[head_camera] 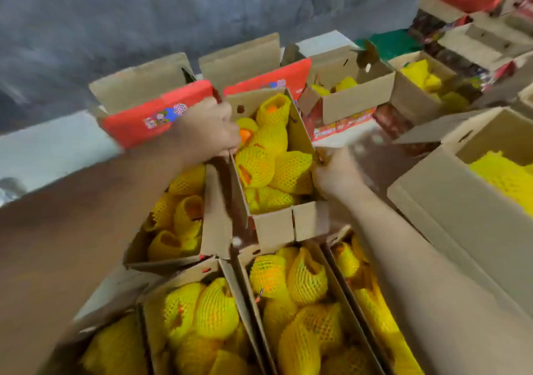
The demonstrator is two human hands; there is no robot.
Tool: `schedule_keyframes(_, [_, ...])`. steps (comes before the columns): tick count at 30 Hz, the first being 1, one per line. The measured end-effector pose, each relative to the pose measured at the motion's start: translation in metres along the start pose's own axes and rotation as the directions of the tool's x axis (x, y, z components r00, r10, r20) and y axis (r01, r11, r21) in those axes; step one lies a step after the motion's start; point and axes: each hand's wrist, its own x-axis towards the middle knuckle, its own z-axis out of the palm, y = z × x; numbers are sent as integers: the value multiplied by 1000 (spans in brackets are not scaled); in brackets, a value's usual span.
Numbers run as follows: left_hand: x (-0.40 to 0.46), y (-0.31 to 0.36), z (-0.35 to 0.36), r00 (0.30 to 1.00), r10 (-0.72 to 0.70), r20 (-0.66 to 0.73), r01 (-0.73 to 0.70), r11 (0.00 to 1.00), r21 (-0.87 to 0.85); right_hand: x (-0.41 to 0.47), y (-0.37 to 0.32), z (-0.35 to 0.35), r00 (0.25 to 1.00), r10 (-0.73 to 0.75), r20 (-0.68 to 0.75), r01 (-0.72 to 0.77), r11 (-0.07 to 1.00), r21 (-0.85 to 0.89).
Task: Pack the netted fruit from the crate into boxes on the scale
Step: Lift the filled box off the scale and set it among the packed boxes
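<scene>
Both hands gripped one open cardboard box (277,224) of netted fruit (271,167): the left hand (207,129) was closed over the top edge of its left wall, and the right hand (336,172) was closed on its right wall, fingers curled around the cardboard (the picture was blurred there, so the exact grip could not be made out). Between the hands, the box was filled with orange fruit in yellow foam nets. Nearer than the hands, three more open boxes (302,302) lay side by side, all full of the same netted fruit, and another filled box (173,221) sat just below the left hand. Beyond the left hand stood a red printed box (150,117) with raised flaps. Beyond the right hand, further open boxes (357,100) held yellow nets. Farthest back rose a grey wall (144,14).
</scene>
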Motion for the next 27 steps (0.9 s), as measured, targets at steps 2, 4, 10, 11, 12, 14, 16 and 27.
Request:
schedule_keyframes(2, [0, 27, 39, 992, -67, 106, 63, 997, 44, -3, 23, 27, 995, 55, 82, -55, 998, -12])
schedule_keyframes(4, [-2, 57, 73, 931, -148, 334, 179, 982, -63, -7, 37, 44, 989, 90, 118, -88, 996, -21])
schedule_keyframes(10, [-27, 144, 86, 739, -631, 237, 651, 576, -495, -7, 46, 47, 979, 84, 186, -81, 996, -22])
schedule_keyframes(11, [-27, 157, 82, 662, -719, 210, 688, 471, -553, -9, 45, 45, 979, 81, 186, -84, 996, 5])
schedule_keyframes(12, [-27, 170, 75, 616, -766, 184, 671, 389, -631, -11, 44, 45, 981, 79, 177, -85, 996, 31])
schedule_keyframes(14, [-22, 198, 53, 622, -771, 141, 580, 331, -744, -18, 41, 44, 985, 79, 150, -89, 994, 60])
schedule_keyframes(16, [-11, 216, 37, 664, -729, 164, 481, 249, -840, -26, 36, 43, 990, 60, 125, -70, 995, 77])
schedule_keyframes(27, [20, 203, 9, 682, -650, 335, 223, -252, -942, -40, -8, 15, 998, 61, -12, -57, 974, 217])
